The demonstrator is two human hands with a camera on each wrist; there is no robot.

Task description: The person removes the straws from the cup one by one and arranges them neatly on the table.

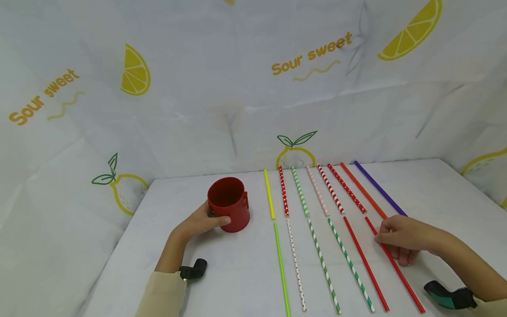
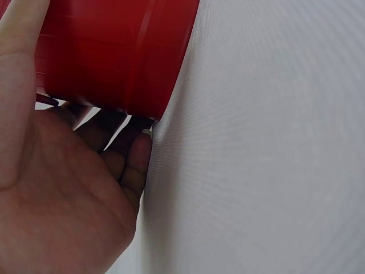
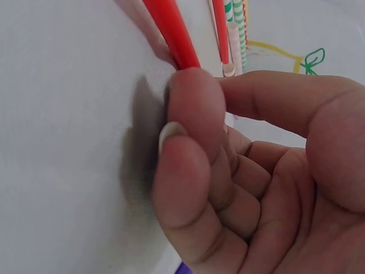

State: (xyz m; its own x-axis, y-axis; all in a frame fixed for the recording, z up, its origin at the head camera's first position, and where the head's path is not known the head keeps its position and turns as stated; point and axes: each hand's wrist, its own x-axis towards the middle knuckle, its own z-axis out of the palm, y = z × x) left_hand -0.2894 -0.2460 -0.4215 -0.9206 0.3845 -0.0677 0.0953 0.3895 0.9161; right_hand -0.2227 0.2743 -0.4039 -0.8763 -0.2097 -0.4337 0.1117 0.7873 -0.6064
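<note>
My left hand (image 1: 202, 222) grips a small red bucket (image 1: 237, 218) by its near left side, the thumb across its front and the other fingers behind. The bucket stands on the table, its mouth tilted slightly towards me; the left wrist view shows its glossy wall (image 2: 108, 51) above the palm. At the right, my right hand (image 1: 409, 237) pinches a plain red straw (image 1: 404, 281) near its far end, low over the tabletop. In the right wrist view, curled fingers (image 3: 197, 114) meet that straw (image 3: 174, 31), whose end is hidden behind them.
Several straws lie in two rows: yellow (image 1: 269, 196), orange (image 1: 362, 189) and purple (image 1: 380, 187) ones at the back among patterned ones, and light green (image 1: 281, 268), striped and another red straw (image 1: 366, 264) in front. A white lemon-print cloth (image 1: 190, 110) rises behind the table.
</note>
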